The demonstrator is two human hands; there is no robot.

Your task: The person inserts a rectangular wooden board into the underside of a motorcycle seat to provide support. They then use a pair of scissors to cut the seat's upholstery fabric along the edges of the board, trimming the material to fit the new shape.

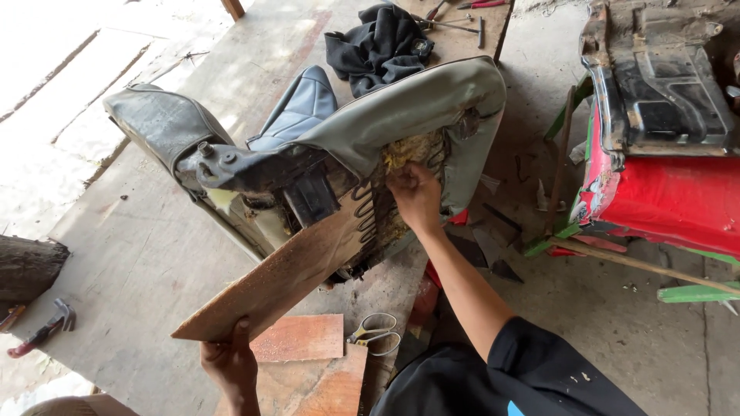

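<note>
now stripping seat (324,146): right hand (415,196) pinching foam (405,150) at springs, left hand (229,362) gripping board (270,285); next needs firm pull w/ seat braced.

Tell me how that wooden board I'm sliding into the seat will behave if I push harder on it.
The wooden board looks thin and flat, so it would probably flex some rather than stay rigid. The left hand grips only its near corner, so it may twist or pivot. Its rough face seems unlikely to slip against the seat, where the right hand presses the springs.
</note>
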